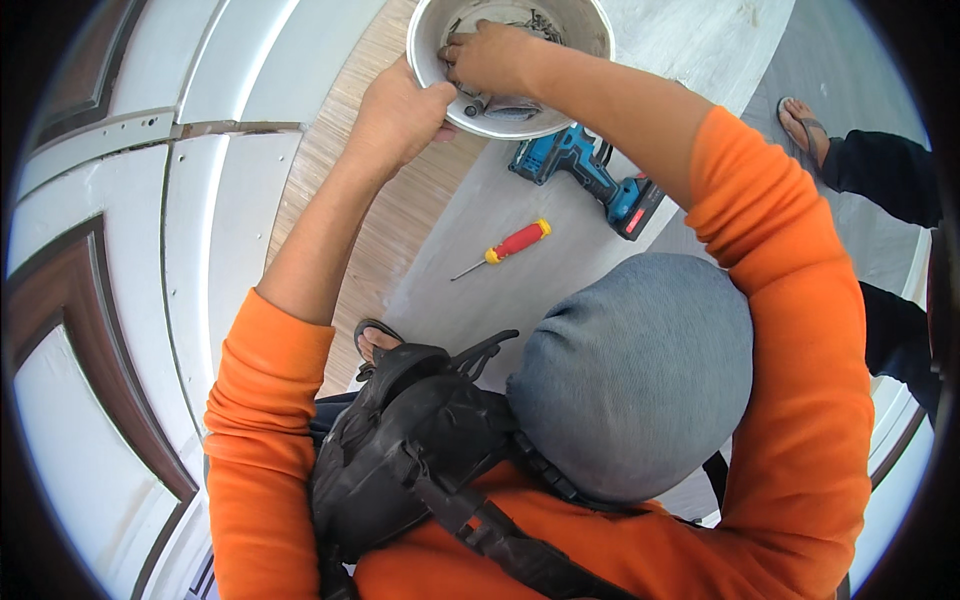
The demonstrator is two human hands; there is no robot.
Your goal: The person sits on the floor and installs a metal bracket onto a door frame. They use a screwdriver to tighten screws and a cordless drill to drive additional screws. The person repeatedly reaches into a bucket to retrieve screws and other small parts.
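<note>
A white bucket (pixel 585 35) stands at the top of the view, with screws and small metal pieces (pixel 540 25) loose inside it. My left hand (pixel 405 115) is closed on the bucket's near left rim, thumb over the edge. Reaching in from the right, my right hand (pixel 490 60) is inside the bucket, its fingers bent down among the metal pieces. Whatever those fingers pinch is hidden. Just below the bucket lies a blue and black cordless power tool (pixel 590 175), partly covered by it. A screwdriver (pixel 518 241) with a red and yellow handle lies nearer to me.
A black bag (pixel 430 450) hangs at my front, beside my bent knee (pixel 640 370) in grey-blue denim. White panels with brown trim (pixel 90 300) run along the left. On the right, another person's sandalled foot (pixel 803 125) and dark trouser legs (pixel 880 180) show.
</note>
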